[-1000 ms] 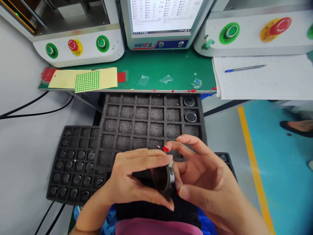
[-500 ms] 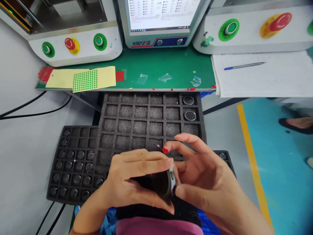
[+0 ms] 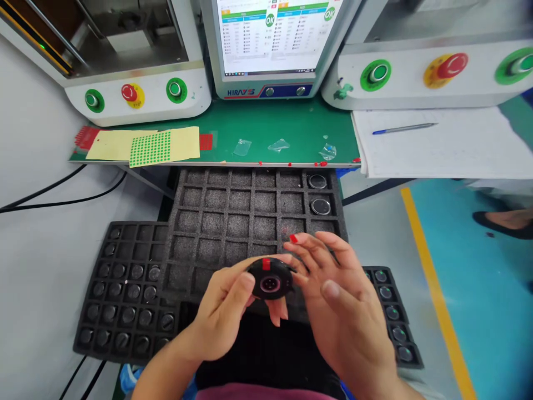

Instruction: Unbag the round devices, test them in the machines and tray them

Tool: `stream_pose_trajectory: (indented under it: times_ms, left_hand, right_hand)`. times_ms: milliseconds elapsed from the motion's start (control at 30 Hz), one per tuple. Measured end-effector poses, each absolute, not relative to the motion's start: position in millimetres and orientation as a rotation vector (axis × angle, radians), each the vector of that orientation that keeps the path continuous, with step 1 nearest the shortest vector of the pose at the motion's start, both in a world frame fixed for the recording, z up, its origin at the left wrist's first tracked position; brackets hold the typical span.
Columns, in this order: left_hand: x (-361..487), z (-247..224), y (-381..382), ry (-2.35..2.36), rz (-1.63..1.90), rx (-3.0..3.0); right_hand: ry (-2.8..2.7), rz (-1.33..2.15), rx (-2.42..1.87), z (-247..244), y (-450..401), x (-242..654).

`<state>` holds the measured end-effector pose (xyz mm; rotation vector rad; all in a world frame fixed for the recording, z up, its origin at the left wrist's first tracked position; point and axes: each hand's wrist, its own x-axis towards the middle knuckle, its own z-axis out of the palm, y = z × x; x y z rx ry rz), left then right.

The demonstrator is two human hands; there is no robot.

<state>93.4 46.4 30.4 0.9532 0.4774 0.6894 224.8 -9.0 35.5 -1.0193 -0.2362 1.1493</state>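
Observation:
A round black smartwatch body (image 3: 272, 279) is tilted so that its back, with a ring-shaped sensor area and a red strip at the top edge, faces me. My left hand (image 3: 225, 303) grips it by the left side, thumb on the back and fingers behind. My right hand (image 3: 345, 294) is beside the watch's right edge, fingers spread and thumb apart; I cannot tell whether a fingertip touches the watch. A small red patch (image 3: 293, 239) shows on one right fingertip. Beyond my hands lies a dark foam tray (image 3: 227, 211) with two round watch bodies (image 3: 320, 206) in its right column.
Smaller trays of round pieces stand left (image 3: 120, 303) and right (image 3: 391, 312). On the green bench (image 3: 266, 119) lie a green-dot sticker sheet (image 3: 150, 149), red strips (image 3: 206, 141), plastic scraps (image 3: 242, 146), papers (image 3: 453, 150) and a pen (image 3: 403, 129). Button panels and a monitor (image 3: 270, 50) stand behind.
The watch has turned from edge-on to showing its back, held in my left hand. My right thumb has come away from it. Green OK marks now show on the monitor.

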Motion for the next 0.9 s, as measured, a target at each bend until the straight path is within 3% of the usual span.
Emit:
stream_pose_trajectory:
  times_ms: [233, 467, 900]
  left_hand:
    - [104.2, 29.8, 29.2, 0.628, 0.819, 0.873]
    - [102.6, 30.5, 27.8, 0.729, 0.817, 1.490]
    - [109.7, 31.7, 31.8, 0.731, 0.895, 2.076]
  right_hand:
    - [-0.263, 1.241, -0.951, 35.4, -9.8, 212.8]
    - [-0.265, 1.293, -0.859, 40.7, -11.8, 200.0]
    - [-0.113, 1.157, -0.967, 48.3, 0.5, 191.1]
